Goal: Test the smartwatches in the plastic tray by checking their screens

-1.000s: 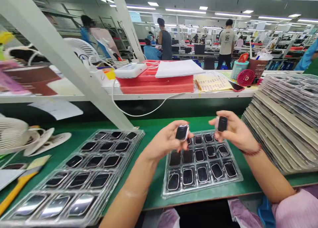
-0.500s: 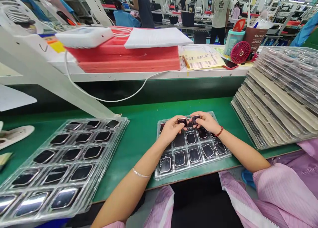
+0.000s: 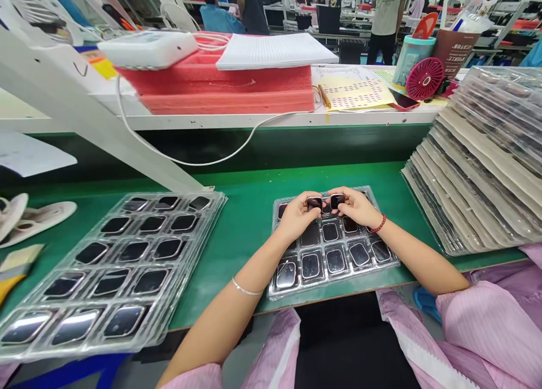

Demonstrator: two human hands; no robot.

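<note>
Over the far part of a clear plastic tray (image 3: 292, 292), my left hand (image 3: 298, 215) pinches a small dark rounded-square piece (image 3: 314, 203). A similar dark piece (image 3: 337, 200) is held between the thumb and fingers of my right hand (image 3: 358, 206), close beside the first. The tray lies on the green mat and holds several dark squarish pieces in its pockets, such as one in the near row (image 3: 335, 261). My hands hide part of its back rows.
Stacked trays of larger dark pieces (image 3: 152, 224) lie at the left. A tall leaning tray stack (image 3: 470, 191) stands at the right. Behind are a white shelf edge (image 3: 262, 121), red foam (image 3: 228, 95) and a drooping white cable (image 3: 203, 164). Sandals and a brush lie far left.
The whole view has shifted slightly, with the scene lower left more in sight. Both hands stay close together over the tray, each still holding its dark piece.
</note>
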